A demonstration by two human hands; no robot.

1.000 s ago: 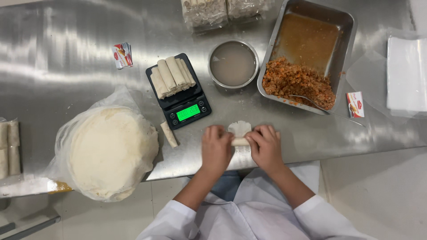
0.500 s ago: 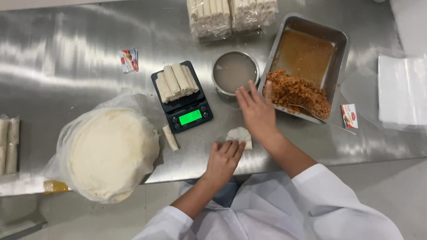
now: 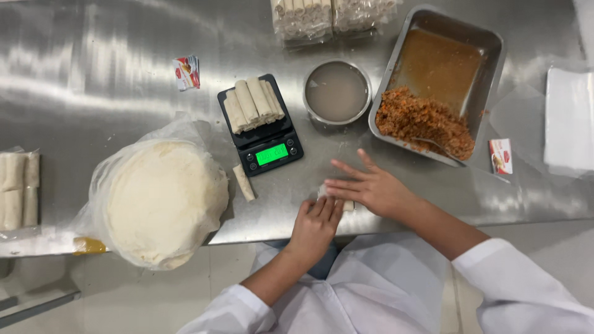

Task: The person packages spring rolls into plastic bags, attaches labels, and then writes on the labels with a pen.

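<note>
Both hands pressed a small white roll (image 3: pixel 346 205) flat on the counter (image 3: pixel 124 80): left hand (image 3: pixel 315 224) fingers lay over it, right hand (image 3: pixel 371 188) spread open. A red-and-white packet (image 3: pixel 500 155) lay right of that grip.

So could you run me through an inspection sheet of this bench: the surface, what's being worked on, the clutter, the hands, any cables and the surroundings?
Surface: steel table, shiny, a few crumbs.
Job's things: small wrapped roll at the table edge, mostly hidden under the hands; stack of round wrappers on plastic; metal tray with minced filling; bowl of cloudy liquid; digital scale carrying finished rolls; one loose roll.
Clutter: small sachets; bagged rolls; white sheets.
Grips: left hand and right hand both flat on the small roll.
Cables: nothing seen.
Surroundings: pale floor.
</note>
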